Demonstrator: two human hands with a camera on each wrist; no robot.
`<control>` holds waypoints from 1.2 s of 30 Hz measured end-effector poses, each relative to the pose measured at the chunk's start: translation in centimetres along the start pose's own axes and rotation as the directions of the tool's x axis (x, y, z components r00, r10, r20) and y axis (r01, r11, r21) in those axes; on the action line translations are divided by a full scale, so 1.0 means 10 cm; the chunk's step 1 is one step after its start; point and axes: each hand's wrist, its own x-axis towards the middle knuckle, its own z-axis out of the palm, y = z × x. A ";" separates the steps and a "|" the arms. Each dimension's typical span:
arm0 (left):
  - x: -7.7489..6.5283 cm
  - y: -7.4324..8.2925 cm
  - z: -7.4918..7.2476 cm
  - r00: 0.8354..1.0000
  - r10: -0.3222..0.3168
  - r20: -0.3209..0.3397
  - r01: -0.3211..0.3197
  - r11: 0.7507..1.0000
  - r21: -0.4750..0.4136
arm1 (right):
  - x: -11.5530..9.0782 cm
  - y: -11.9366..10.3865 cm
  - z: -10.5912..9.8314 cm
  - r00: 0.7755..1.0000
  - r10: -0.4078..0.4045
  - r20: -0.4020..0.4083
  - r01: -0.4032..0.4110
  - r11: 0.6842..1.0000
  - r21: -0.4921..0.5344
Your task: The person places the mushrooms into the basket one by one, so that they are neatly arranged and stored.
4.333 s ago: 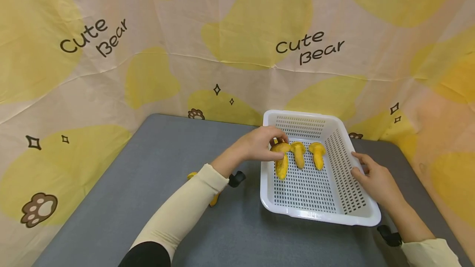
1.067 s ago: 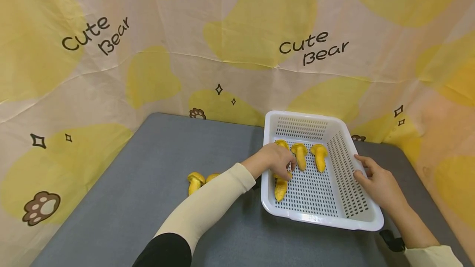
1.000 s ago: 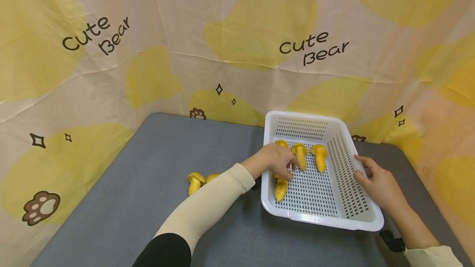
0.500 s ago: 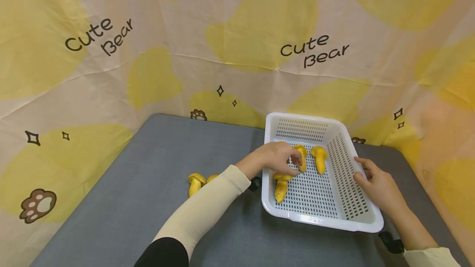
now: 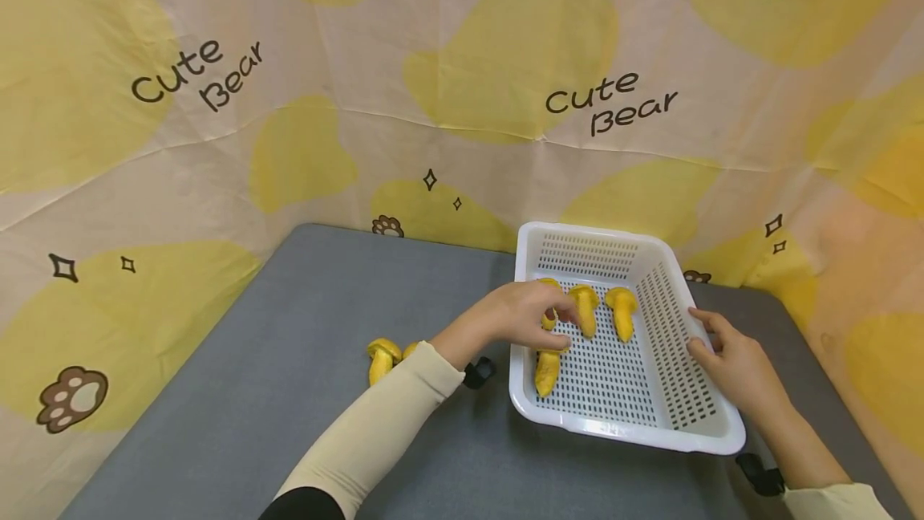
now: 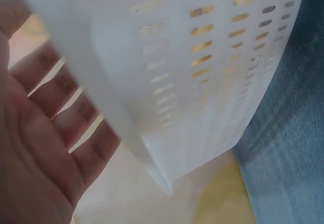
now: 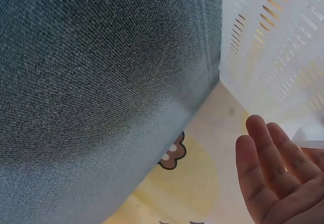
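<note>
My left hand (image 5: 523,314) hovers over the left rim of the white perforated basket (image 5: 635,440), fingers loosely bent and holding nothing. Beneath it a yellow mushroom (image 5: 549,283) is partly hidden. A second mushroom (image 5: 547,377) lies nearer the front, its cap just below my thumb. To the right, a middle mushroom (image 5: 586,313) and a right-hand mushroom (image 5: 622,314) lie side by side, caps to the back. My right hand (image 5: 739,359) touches the basket's right rim; in the right wrist view its fingers (image 7: 271,158) are straight, along the outside of the wall.
On the grey table (image 5: 289,392), left of the basket, lies a yellow mushroom (image 5: 382,358). Another mushroom (image 5: 409,349) beside it is mostly covered by my left sleeve (image 5: 382,416). A printed cloth (image 5: 469,62) hangs behind the table.
Earlier my left hand was at the mushrooms on the basket's left; one now lies nearer the front. Over the last half second the hand draws back leftward. The right hand stays at the rim.
</note>
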 end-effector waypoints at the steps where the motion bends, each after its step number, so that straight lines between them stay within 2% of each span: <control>1: -0.02 0.00 0.00 1.000 -0.001 -0.005 0.001 1.000 -0.006 | 0.00 0.00 0.00 1.000 0.001 0.000 -0.001 1.000 0.000; 17: -0.42 0.01 -0.13 0.995 0.014 -0.096 -0.018 0.999 -0.040 | 0.01 0.03 0.01 1.000 0.003 0.012 -0.003 1.000 0.019; 22: -0.58 -0.06 -0.19 0.992 -0.051 -0.112 0.046 0.998 -0.046 | 0.01 0.01 0.01 1.000 0.002 0.006 -0.002 1.000 0.024; 28: -0.78 -0.16 -0.29 0.980 -0.149 -0.136 0.140 0.988 -0.071 | 0.00 0.01 0.00 1.000 0.006 0.012 -0.006 0.999 0.031; 36: -0.99 -0.29 -0.35 0.980 -0.181 -0.078 0.174 0.981 -0.090 | 0.01 0.01 0.00 1.000 0.015 0.018 -0.015 1.000 0.024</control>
